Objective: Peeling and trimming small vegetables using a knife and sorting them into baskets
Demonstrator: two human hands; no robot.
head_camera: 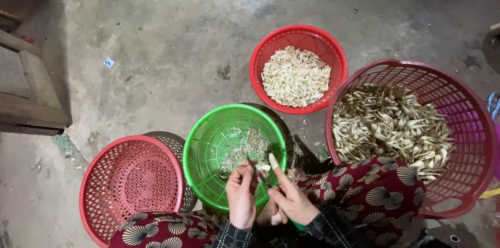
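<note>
My left hand [241, 194] pinches a small pale shoot [264, 167] over the near rim of the green basket [204, 128]. My right hand [291, 198] grips a small knife [257, 171] with a green handle, its blade laid against the shoot. The forefinger wears a white finger guard [273, 160]. Scraps of peel [245, 150] lie in the green basket. Both hands hover above my lap, covered in dark red fabric with a fan pattern [375, 191].
A red basket [271, 45] of pale peeled pieces stands behind. A large dark-red basket [469, 118] of unpeeled shoots sits at the right. An upturned pinkish-red basket [130, 180] lies at the left. A wooden frame [31, 97] rests on the concrete floor far left.
</note>
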